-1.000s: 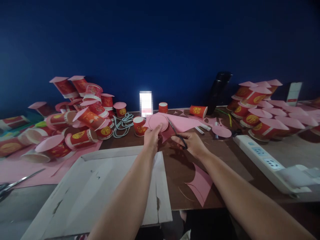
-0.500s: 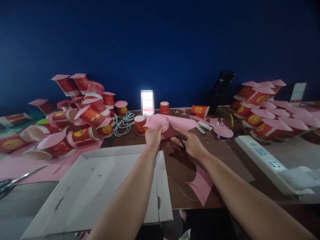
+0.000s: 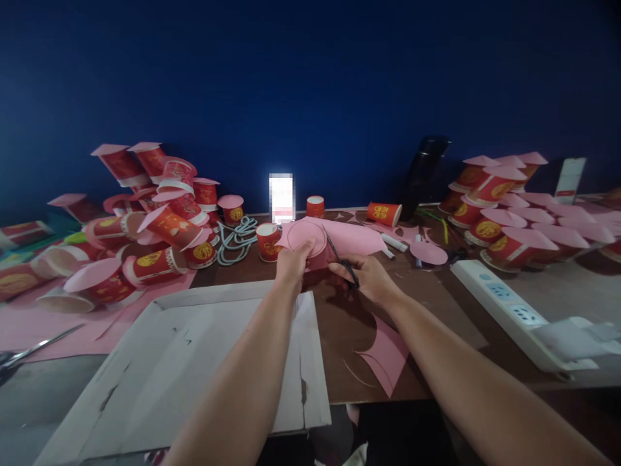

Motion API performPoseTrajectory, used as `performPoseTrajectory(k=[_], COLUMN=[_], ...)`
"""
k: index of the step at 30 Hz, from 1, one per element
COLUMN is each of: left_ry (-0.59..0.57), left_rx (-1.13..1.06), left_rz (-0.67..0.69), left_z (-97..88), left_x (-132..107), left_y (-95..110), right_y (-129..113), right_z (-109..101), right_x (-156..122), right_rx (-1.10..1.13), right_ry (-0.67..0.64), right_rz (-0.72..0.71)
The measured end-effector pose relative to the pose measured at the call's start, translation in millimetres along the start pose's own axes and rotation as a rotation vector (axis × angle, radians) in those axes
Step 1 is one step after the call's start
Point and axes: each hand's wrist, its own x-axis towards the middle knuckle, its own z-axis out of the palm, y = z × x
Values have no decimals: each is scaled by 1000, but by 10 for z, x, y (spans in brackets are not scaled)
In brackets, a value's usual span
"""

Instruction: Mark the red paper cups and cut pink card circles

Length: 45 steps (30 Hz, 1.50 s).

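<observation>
My left hand (image 3: 292, 263) pinches a sheet of pink paper (image 3: 334, 238) with a circle outline drawn on it, held up above the brown table (image 3: 436, 304). My right hand (image 3: 369, 275) is closed round the black handles of a pair of scissors (image 3: 339, 257), whose blades sit at the right edge of the circle. A cut-off pink paper scrap (image 3: 388, 353) lies on the table below my right forearm.
A flattened white cardboard sheet (image 3: 194, 369) lies at the front left, a second pair of scissors (image 3: 29, 353) left of it. Heaps of red paper cups with pink lids (image 3: 150, 226) (image 3: 504, 200) stand at both sides. A white power strip (image 3: 504, 304), a coiled cable (image 3: 237, 236) and a black bottle (image 3: 424, 171) are nearby.
Both hands stay together on the pink paper; the scissors have worked slightly along the circle's right edge. The view has shifted a little.
</observation>
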Motion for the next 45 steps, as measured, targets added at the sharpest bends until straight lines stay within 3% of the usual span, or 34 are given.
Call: performPoseTrajectory(k=[6,24,30,36,45], left_ry=[-68,-71,-61,-66,-92], left_rx=[-5,105,111,82,77], left_rz=[-51,-26,1,-39,-59], left_z=[-22,-59,-65,-54,-72], left_x=[-29,30,42,17,11], left_y=[43,-29,-37,17,59], right_y=[6,21,36,61,-7], right_z=[-14,-14,-14,-14,-15], right_x=[-21,-4,2,17,-10], right_rx=[30,-17,-22,22,7], right_ry=[-35,-54,-50,-15,-30], right_rz=[-19,-120,-113,22,-59])
